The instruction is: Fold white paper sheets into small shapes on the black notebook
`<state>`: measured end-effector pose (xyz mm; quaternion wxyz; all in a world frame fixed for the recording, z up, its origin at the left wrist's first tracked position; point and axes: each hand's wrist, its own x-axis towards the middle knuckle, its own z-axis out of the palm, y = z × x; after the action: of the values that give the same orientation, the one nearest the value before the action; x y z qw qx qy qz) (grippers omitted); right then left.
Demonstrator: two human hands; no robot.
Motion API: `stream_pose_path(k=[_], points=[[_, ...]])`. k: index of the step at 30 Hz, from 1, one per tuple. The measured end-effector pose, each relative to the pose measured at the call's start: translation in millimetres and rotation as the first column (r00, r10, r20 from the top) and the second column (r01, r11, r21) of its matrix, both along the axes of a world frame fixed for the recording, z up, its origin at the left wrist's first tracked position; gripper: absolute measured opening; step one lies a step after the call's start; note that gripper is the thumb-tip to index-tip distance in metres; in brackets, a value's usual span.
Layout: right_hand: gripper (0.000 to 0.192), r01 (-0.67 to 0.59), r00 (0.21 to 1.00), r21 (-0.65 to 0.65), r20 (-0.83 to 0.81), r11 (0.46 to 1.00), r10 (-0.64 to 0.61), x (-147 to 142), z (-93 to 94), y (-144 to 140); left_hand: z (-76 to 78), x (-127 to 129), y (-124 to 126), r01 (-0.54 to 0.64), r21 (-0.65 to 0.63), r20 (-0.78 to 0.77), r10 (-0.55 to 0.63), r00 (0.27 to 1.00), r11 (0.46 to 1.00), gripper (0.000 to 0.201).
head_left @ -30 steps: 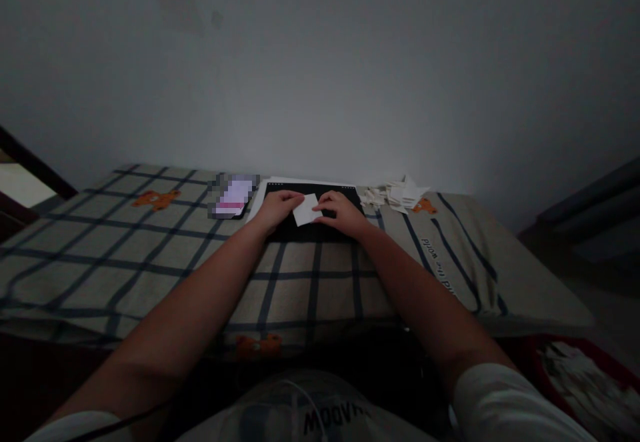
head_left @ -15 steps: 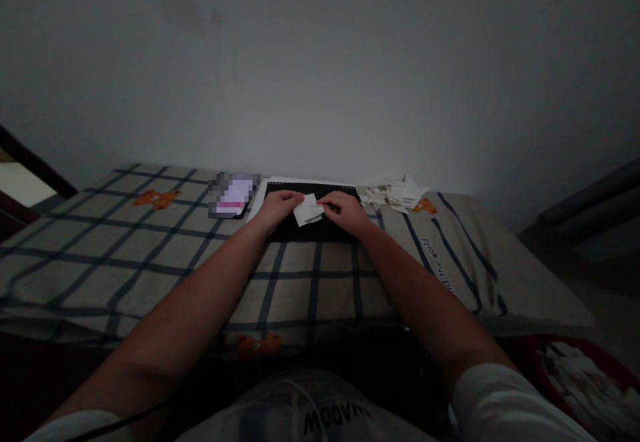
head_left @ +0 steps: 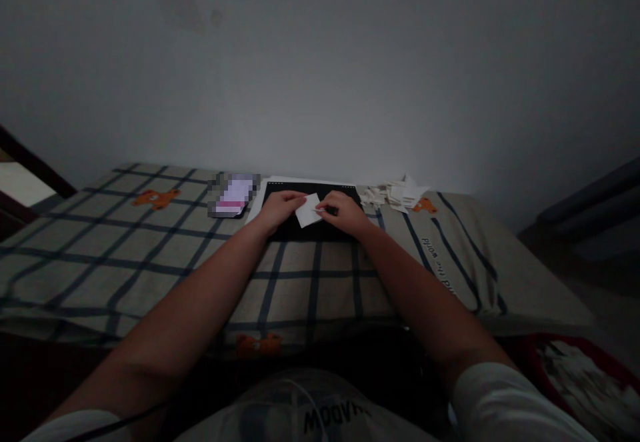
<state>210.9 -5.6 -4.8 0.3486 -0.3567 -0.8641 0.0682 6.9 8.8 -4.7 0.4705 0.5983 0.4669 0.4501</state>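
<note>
- Both hands are out over a black board [head_left: 300, 230] that lies on a checked bedspread [head_left: 150, 255] w/ little orange bears on it.
- Left hand [head_left: 277, 208] and right hand [head_left: 341, 212] both have a small white paper square [head_left: 307, 211] between them. It sits tilted, just over the board's middle, corner toward the wall.
- Fingers: left ones look pinched on the paper's left edge, right ones [head_left: 323, 208] closed on its right edge. It's too dim and small to say exactly which fingertips do the pinching, tbh.
- Step in hand, imo: mid-fold on that square, edges being lined up or a crease being set.
- Next move prob needs one hand to pin the paper flat on the board while the other runs along the crease. Light pressure only, the paper's thin.
- Other stuff: a heap of similar white paper bits [head_left: 397, 195] to the right of the board, well apart from the hands, and a phone [head_left: 233, 197] just left of it.
</note>
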Motion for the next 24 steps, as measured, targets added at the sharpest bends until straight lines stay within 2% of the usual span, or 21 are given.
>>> stream_pose_path(k=[5, 10, 18, 24], points=[[0.016, 0.019, 1.000, -0.021, 0.001, 1.000, -0.019, 0, 1.9, -2, 3.3, 2, -3, -0.019, 0.022, 0.011, 0.019, 1.000, 1.000, 0.036], [0.021, 0.154, 0.978, -0.038, -0.137, 0.987, -0.158, 2, 3.1, 1, 11.3, 4, -9, 0.026, -0.002, 0.133, -0.025, 0.991, 1.000, 0.047], [0.024, 0.293, 0.895, -0.164, -0.301, 0.942, -0.331, 4, 4.0, 4, 15.8, 5, -14, 0.101, 0.070, 0.097, -0.108, 0.989, 0.992, 0.055], [0.026, 0.324, 0.845, -0.220, -0.371, 0.920, -0.386, 4, 5.1, 2, 13.1, 3, -11, 0.145, 0.205, -0.039, -0.140, 0.989, 0.968, 0.054]])
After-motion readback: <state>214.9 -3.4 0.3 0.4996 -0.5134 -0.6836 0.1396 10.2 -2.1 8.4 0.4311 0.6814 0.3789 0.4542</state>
